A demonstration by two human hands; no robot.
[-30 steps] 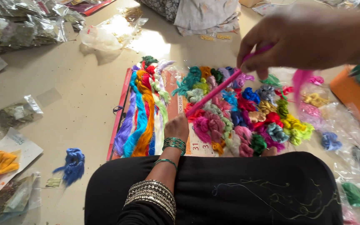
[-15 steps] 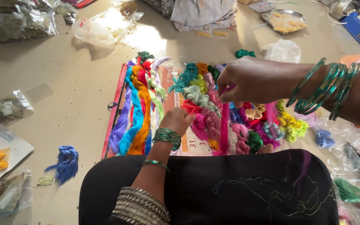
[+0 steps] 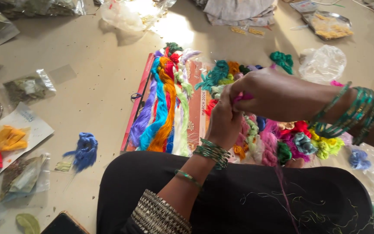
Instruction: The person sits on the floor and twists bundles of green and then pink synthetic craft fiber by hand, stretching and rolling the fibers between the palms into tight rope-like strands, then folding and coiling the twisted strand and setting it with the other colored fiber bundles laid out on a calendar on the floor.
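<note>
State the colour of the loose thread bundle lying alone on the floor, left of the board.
Blue thread bundle, head view.

A beige floor carries everything. A printed calendar sheet lies on it under the heaped silk thread skeins. Left of the calendar lies a loose blue skein, and farther left clear packets. Beyond it sits a steel plate.
</note>
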